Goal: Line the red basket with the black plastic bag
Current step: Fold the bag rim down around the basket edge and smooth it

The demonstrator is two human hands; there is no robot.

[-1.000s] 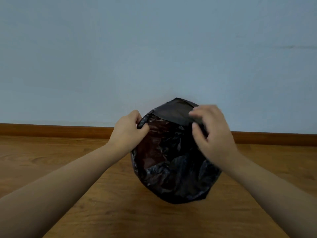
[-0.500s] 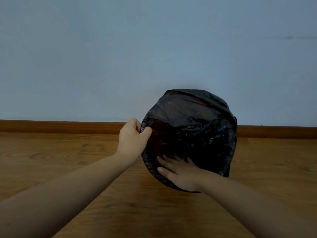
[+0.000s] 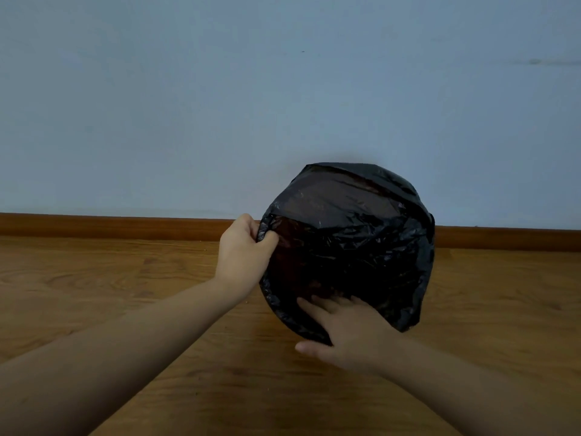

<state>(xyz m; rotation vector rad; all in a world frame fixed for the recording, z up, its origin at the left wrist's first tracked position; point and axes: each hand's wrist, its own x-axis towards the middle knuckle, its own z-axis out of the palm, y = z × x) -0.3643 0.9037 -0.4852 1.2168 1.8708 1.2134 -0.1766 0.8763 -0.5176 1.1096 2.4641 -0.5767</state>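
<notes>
The black plastic bag (image 3: pixel 345 247) is pulled over a big round shape in the middle of the view, in front of the wall (image 3: pixel 220 105) and above the wooden floor (image 3: pixel 125 294). The bag is shiny and full of wrinkles. Across the top it is pulled flat and smooth. On the right side a loose bit hangs down.

The red basket (image 3: pixel 292 247) is under the bag. Only a dim dark red shows through the thin plastic on the left part. I cannot tell if the basket sits on the floor or is held up.

The left hand (image 3: pixel 243 250) is at the left edge of the round shape. Its fingers and thumb are curled and pinch the bag's edge there.

The right hand (image 3: pixel 342 335) is at the bottom of the round shape. Its fingers (image 3: pixel 317 309) are straight and spread wide, lying flat on the bag. Its thumb sticks out to the left, below the bag. It grabs nothing.

A brown wooden strip (image 3: pixel 110 226) runs along the bottom of the wall
</notes>
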